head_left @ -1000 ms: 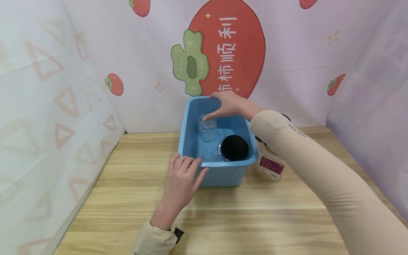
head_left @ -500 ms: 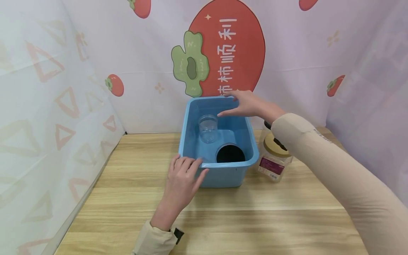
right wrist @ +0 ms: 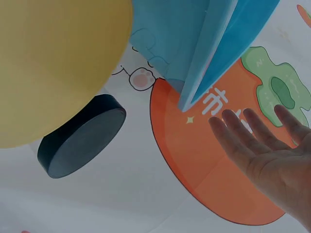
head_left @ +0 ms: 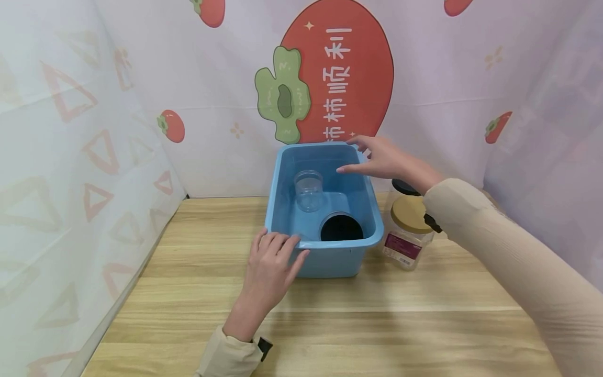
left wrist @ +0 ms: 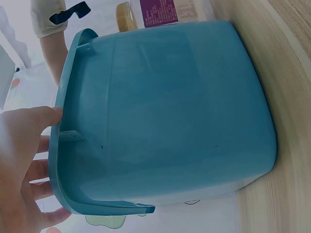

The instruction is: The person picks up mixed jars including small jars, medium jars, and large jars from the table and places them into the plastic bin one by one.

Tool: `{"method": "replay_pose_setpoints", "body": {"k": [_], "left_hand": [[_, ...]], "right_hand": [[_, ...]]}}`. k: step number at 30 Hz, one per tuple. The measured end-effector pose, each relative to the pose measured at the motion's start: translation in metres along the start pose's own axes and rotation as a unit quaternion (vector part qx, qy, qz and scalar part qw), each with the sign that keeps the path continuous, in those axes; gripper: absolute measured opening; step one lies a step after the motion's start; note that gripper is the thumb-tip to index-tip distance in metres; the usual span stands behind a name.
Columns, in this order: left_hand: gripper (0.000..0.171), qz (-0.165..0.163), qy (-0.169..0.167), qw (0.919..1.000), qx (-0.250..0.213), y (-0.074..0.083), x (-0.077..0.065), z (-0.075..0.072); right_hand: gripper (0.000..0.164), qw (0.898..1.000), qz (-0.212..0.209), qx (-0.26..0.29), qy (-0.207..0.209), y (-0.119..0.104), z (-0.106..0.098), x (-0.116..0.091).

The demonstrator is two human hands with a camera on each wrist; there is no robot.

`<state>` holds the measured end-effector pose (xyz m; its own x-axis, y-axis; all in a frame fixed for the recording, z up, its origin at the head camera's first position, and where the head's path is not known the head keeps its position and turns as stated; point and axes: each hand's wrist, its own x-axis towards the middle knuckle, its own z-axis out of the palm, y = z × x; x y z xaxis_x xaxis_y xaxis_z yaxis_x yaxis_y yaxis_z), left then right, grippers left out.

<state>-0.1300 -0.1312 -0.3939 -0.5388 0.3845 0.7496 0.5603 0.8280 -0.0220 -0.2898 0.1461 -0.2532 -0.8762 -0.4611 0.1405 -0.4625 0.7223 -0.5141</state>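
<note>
Steadying the blue tub [head_left: 330,262] on the bench [head_left: 339,330] is advised, its near-left rim pinched by the left hand [head_left: 270,268]; the right hand [head_left: 380,158], fingers spread and empty, should be lifted clear at far right.

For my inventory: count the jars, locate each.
4: a clear jar and a black-lidded jar inside the blue bin; outside, a yellow-lidded jar and a second black-lidded jar to the right. More may be hidden.
</note>
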Motion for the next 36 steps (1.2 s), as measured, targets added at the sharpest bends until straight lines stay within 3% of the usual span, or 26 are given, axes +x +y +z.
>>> {"method": "replay_pose_setpoints", "body": {"k": [16, 36], "left_hand": [[0.035, 0.002, 0.012, 0.9999, -0.008, 0.0, -0.001, 0.002], [0.034, 0.002, 0.01, 0.9999, 0.0, 0.0, 0.0, 0.0]], "right_hand": [[0.082, 0.998, 0.054, 0.014, 0.027, 0.018, -0.002, -0.037], [0.078, 0.996, 0.049, 0.008, 0.072, 0.042, 0.011, -0.076]]}}
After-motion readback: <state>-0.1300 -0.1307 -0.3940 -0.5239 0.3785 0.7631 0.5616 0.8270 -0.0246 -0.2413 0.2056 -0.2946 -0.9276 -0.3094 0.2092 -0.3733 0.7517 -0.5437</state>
